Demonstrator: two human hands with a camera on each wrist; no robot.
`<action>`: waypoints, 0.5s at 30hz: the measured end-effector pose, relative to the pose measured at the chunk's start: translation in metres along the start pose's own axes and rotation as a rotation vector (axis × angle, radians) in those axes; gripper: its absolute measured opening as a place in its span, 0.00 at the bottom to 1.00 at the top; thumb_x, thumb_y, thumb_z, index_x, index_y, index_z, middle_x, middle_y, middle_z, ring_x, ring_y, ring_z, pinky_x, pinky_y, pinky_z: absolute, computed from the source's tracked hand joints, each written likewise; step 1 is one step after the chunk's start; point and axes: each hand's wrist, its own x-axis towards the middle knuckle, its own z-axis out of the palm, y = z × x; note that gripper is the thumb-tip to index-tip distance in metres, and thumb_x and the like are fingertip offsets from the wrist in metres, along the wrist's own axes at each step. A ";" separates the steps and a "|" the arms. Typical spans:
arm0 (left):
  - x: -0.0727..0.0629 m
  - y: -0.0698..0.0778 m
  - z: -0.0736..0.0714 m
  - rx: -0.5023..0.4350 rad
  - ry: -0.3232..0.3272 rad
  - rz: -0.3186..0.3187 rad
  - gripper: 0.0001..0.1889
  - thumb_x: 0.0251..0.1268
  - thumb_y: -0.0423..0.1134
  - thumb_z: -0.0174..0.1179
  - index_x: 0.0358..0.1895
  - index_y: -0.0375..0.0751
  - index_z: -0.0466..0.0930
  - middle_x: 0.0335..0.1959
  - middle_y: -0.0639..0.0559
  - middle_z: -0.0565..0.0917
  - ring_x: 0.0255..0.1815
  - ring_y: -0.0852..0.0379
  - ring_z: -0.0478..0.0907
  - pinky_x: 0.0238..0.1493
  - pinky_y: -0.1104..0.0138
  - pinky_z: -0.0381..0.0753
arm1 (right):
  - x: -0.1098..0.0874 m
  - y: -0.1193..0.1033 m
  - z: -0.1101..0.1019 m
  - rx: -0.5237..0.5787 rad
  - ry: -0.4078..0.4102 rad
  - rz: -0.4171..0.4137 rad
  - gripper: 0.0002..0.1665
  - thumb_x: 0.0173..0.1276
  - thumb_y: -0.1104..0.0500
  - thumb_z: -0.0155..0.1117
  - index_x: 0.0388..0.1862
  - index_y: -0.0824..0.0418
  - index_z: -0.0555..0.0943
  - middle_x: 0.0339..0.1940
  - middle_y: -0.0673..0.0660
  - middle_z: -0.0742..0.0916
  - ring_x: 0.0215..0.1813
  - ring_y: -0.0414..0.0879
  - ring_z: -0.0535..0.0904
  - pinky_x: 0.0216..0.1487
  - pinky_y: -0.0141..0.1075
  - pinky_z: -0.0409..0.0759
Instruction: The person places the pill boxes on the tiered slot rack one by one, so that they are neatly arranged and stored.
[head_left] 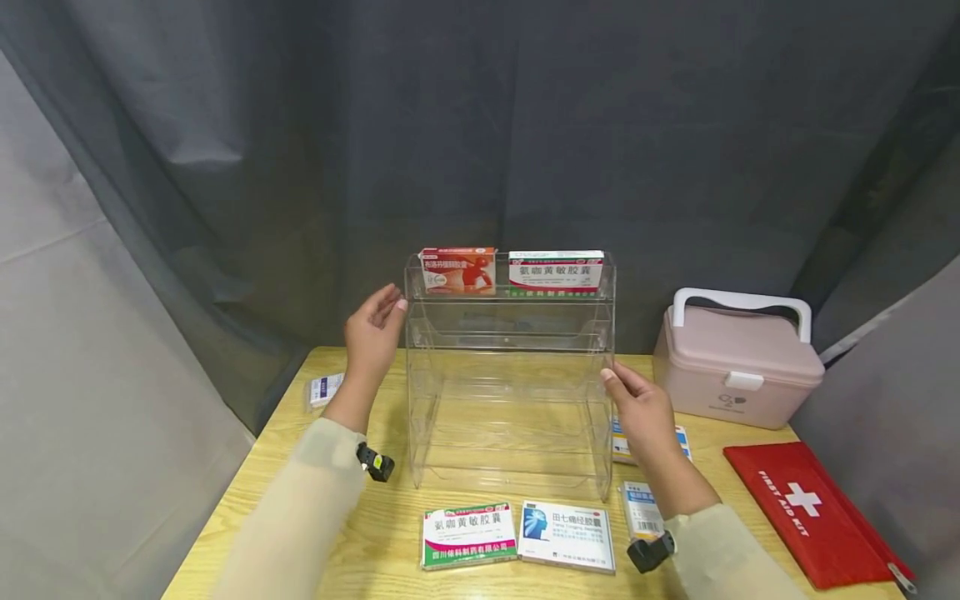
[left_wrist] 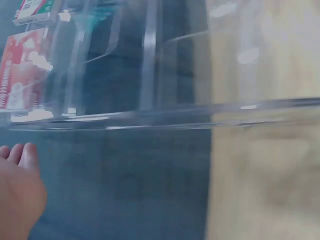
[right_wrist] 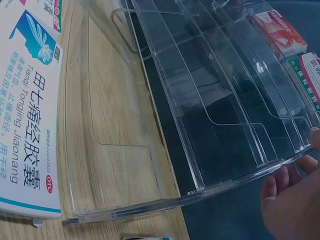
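Note:
A clear acrylic display rack (head_left: 510,425) with several tiers stands upright on the table. Its top tier holds a red-orange medicine box (head_left: 459,272) and a white, green and magenta medicine box (head_left: 556,272). My left hand (head_left: 372,330) is beside the rack's upper left edge, fingers loosely bent; the left wrist view shows a gap between hand and rack. At the right side panel, my right hand (head_left: 643,410) pinches the edge, thumb at the front and fingers outside. In the right wrist view, that hand (right_wrist: 295,200) is partly cut off by the frame.
Before the rack lie a green-magenta box (head_left: 469,536) and a white-blue box (head_left: 566,536). More boxes lie near the right forearm, including a blue-white one (head_left: 642,510). A small pack (head_left: 326,389) sits left. Farther right are a pink case (head_left: 738,367) and red first aid pouch (head_left: 817,517).

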 end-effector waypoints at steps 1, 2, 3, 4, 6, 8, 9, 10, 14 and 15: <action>-0.006 -0.005 0.000 -0.023 -0.032 -0.032 0.29 0.83 0.41 0.64 0.79 0.33 0.73 0.77 0.36 0.79 0.79 0.42 0.77 0.79 0.62 0.79 | 0.000 0.000 0.000 -0.002 -0.001 0.000 0.34 0.86 0.46 0.62 0.82 0.62 0.73 0.82 0.62 0.77 0.81 0.57 0.74 0.87 0.50 0.70; -0.012 -0.011 -0.001 -0.036 -0.064 -0.063 0.31 0.83 0.42 0.64 0.81 0.35 0.70 0.79 0.38 0.77 0.81 0.43 0.74 0.81 0.62 0.77 | 0.000 0.000 -0.001 0.000 -0.001 0.000 0.34 0.86 0.46 0.62 0.82 0.62 0.73 0.82 0.62 0.77 0.81 0.58 0.74 0.87 0.50 0.70; -0.019 -0.015 -0.001 -0.052 -0.098 -0.093 0.33 0.83 0.43 0.64 0.83 0.36 0.67 0.81 0.39 0.74 0.83 0.44 0.72 0.82 0.61 0.75 | -0.001 0.000 -0.001 0.004 -0.002 0.001 0.34 0.86 0.46 0.62 0.82 0.62 0.73 0.82 0.62 0.77 0.81 0.58 0.74 0.87 0.50 0.70; -0.024 -0.019 -0.001 -0.059 -0.129 -0.122 0.34 0.83 0.44 0.64 0.84 0.38 0.65 0.83 0.40 0.72 0.85 0.44 0.69 0.83 0.61 0.74 | -0.001 0.000 -0.001 0.005 -0.003 0.003 0.34 0.86 0.46 0.62 0.82 0.62 0.73 0.82 0.62 0.77 0.81 0.58 0.74 0.87 0.50 0.70; -0.034 -0.026 0.000 -0.063 -0.173 -0.164 0.36 0.83 0.45 0.64 0.86 0.41 0.62 0.85 0.41 0.68 0.87 0.45 0.66 0.84 0.60 0.72 | -0.001 0.000 -0.001 0.008 -0.008 0.008 0.34 0.86 0.46 0.62 0.82 0.61 0.73 0.82 0.62 0.77 0.81 0.57 0.74 0.87 0.50 0.70; -0.042 -0.030 0.002 -0.073 -0.188 -0.192 0.36 0.83 0.44 0.64 0.86 0.41 0.61 0.86 0.42 0.66 0.87 0.45 0.63 0.85 0.60 0.70 | -0.001 0.000 -0.001 0.006 -0.010 0.011 0.35 0.86 0.46 0.62 0.82 0.61 0.72 0.82 0.62 0.77 0.81 0.57 0.73 0.87 0.50 0.69; -0.046 -0.031 0.003 -0.081 -0.194 -0.203 0.36 0.83 0.43 0.63 0.87 0.41 0.61 0.87 0.42 0.65 0.88 0.44 0.62 0.85 0.59 0.69 | -0.002 -0.001 -0.001 0.005 -0.011 0.011 0.35 0.86 0.46 0.62 0.82 0.61 0.72 0.83 0.62 0.77 0.82 0.58 0.73 0.88 0.50 0.69; -0.048 -0.033 0.004 -0.084 -0.197 -0.210 0.36 0.84 0.42 0.63 0.87 0.41 0.60 0.87 0.42 0.64 0.88 0.44 0.61 0.86 0.59 0.68 | -0.002 -0.001 -0.001 0.003 -0.010 0.010 0.35 0.86 0.46 0.62 0.82 0.61 0.72 0.83 0.62 0.77 0.81 0.58 0.73 0.88 0.50 0.69; -0.056 -0.040 0.007 -0.124 -0.193 -0.254 0.35 0.85 0.37 0.60 0.87 0.41 0.58 0.89 0.44 0.60 0.90 0.44 0.58 0.89 0.56 0.62 | -0.001 -0.002 -0.001 -0.003 -0.007 0.008 0.35 0.86 0.45 0.62 0.82 0.61 0.73 0.82 0.62 0.77 0.81 0.57 0.73 0.88 0.50 0.69; -0.057 -0.042 0.008 -0.134 -0.190 -0.265 0.35 0.85 0.36 0.59 0.87 0.41 0.58 0.89 0.45 0.60 0.90 0.44 0.58 0.89 0.56 0.62 | -0.001 -0.002 -0.001 -0.002 -0.004 0.009 0.35 0.86 0.46 0.62 0.82 0.61 0.73 0.82 0.62 0.77 0.81 0.57 0.74 0.87 0.50 0.70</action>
